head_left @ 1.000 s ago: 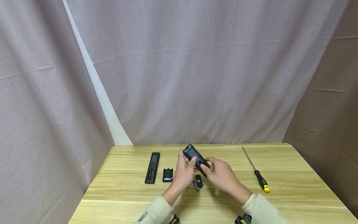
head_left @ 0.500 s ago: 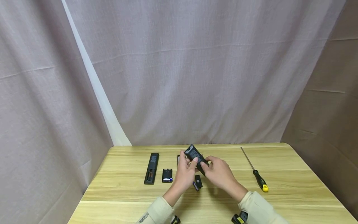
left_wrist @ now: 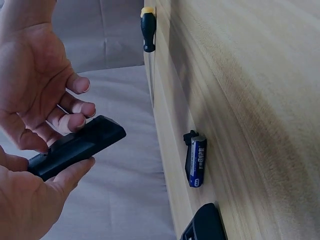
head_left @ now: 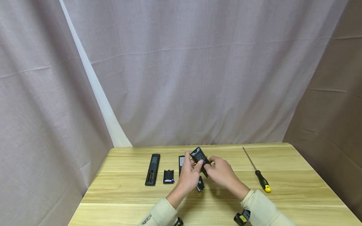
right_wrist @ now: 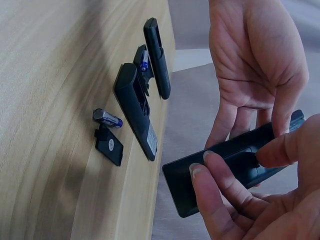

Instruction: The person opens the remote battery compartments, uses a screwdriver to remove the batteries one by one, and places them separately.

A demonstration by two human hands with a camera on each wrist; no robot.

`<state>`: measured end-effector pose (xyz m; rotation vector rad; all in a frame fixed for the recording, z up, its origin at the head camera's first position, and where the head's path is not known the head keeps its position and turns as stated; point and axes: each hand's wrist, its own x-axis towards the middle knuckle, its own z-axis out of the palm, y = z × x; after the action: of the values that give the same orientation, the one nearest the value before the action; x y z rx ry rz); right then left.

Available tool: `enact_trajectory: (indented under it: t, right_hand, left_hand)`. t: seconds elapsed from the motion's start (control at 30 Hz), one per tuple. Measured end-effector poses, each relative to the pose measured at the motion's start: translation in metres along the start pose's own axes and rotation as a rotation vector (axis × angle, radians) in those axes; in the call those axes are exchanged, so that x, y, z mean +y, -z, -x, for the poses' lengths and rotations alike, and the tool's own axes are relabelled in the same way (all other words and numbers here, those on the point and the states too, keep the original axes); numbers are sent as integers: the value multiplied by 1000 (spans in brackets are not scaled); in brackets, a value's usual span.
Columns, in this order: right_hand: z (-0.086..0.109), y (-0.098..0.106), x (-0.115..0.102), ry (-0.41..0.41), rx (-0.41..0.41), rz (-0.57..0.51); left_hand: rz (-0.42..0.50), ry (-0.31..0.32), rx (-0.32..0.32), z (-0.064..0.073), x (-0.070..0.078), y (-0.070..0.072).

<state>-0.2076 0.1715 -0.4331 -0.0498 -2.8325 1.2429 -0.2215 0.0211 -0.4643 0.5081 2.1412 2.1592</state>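
Observation:
A black remote control [head_left: 200, 154] is held tilted above the table, its back with printed text facing up. My left hand [head_left: 189, 175] grips its left side, the thumb lying on the back. From the right, my right hand [head_left: 223, 174] pinches the lower end; in the right wrist view its thumb presses on the remote's battery cover [right_wrist: 245, 167]. Beneath the hands lie a small black cover [right_wrist: 110, 147] and a blue AAA battery [right_wrist: 108, 118]. Partly hidden behind my left hand, another black remote [head_left: 181, 160] rests on the table.
Further left lies a black remote [head_left: 152, 169] with its battery compartment uncovered and batteries inside. Beside it is a wider black cover [head_left: 168, 173] with a blue-and-white battery [head_left: 169, 180]. A black-and-yellow screwdriver [head_left: 262, 181] lies to the right. Grey curtains [head_left: 198, 78] stand behind the table.
The held remote and my left hand have shifted slightly right, and the remote stands a little steeper. The remote behind my left hand has come into view.

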Motion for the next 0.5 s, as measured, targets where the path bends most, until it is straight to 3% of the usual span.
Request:
enact_trajectory:
  t: [0.27, 0.5]
  right_hand:
    - [-2, -1, 0, -39, -17, -15]
    - [-3, -3, 0, -40, -17, -9]
  left_hand:
    - [-87, -25, -21, 1, -1, 1]
    - [-81, -27, -19, 1, -1, 2]
